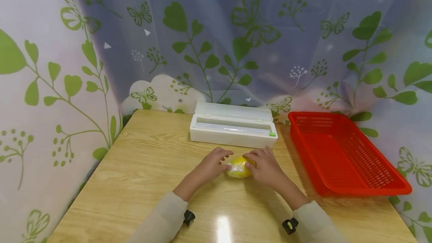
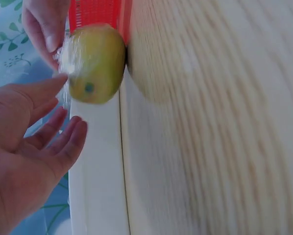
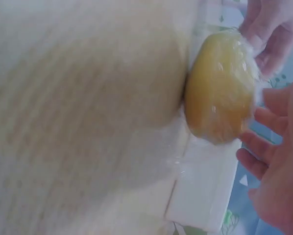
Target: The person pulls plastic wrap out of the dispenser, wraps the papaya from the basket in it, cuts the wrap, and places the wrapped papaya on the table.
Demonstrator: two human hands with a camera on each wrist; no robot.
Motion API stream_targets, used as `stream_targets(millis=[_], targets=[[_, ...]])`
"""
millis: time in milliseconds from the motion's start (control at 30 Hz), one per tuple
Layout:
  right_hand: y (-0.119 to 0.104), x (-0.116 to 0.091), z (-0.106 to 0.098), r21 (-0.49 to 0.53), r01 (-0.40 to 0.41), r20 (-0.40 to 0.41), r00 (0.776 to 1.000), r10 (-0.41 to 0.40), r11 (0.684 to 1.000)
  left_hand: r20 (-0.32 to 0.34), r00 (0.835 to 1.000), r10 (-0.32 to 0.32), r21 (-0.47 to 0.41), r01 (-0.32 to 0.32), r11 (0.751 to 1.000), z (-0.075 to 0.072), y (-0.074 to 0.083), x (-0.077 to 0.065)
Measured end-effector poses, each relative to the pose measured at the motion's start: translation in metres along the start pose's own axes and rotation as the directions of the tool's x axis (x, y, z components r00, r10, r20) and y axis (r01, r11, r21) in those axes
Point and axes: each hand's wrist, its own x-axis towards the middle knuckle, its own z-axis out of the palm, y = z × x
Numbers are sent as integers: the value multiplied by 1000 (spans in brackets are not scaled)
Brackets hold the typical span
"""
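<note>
An oval yellow-green fruit (image 1: pixel 239 168), wrapped in shiny clear film, lies on the wooden table between both hands. In the left wrist view, the fruit (image 2: pixel 98 63) shows a small dark spot at one end. My left hand (image 1: pixel 212 164) is at its left side, thumb tip by the film and the other fingers spread apart. From the right, my right hand (image 1: pixel 266 166) reaches over the fruit, fingertips and thumb touching its wrap. The right wrist view shows those fingers (image 3: pixel 256 142) loosely bent at the edge of the wrapped fruit (image 3: pixel 220 88).
Behind the hands stands a white cling film box (image 1: pixel 233 138) with its lid raised and a green slider at its right end. A red plastic basket (image 1: pixel 310 164) sits at the table's right side. Patterned cloth (image 1: pixel 216 29) hangs around the table (image 1: pixel 141 160).
</note>
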Motion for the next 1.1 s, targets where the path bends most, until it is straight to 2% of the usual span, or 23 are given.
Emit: stream_targets(millis=[133, 233, 333, 433, 500, 667, 867, 967, 1100], targets=[[6, 1, -3, 27, -37, 30, 999, 36, 999, -70, 997, 21, 26, -19, 999, 1, 1, 1], [10, 2, -3, 143, -113, 85, 991, 102, 983, -105, 994, 32, 43, -28, 999, 2, 2, 2], [14, 2, -3, 311, -217, 142, 973, 181, 925, -121, 992, 30, 25, -27, 999, 4, 4, 3], [19, 1, -2, 422, -286, 162, 958, 239, 861, -126, 992, 30, 15, -28, 999, 6, 5, 4], [20, -1, -2, 459, -309, 164, 951, 262, 833, -128, 991, 25, 18, -22, 1000, 7, 6, 5], [20, -7, -2, 512, -343, 165, 939, 302, 788, -122, 992, 14, 48, -8, 999, 12, 5, 11], [17, -18, -4, 592, -357, 179, 932, 314, 722, -58, 998, 5, 22, -3, 1000, 20, 9, 21], [15, -25, -5, 588, -353, 182, 934, 306, 728, -24, 1000, -4, 19, 5, 1000, 22, 12, 24], [17, -38, -5, 507, -327, 156, 945, 289, 798, 3, 1000, -8, -5, 8, 1000, 26, 15, 25]])
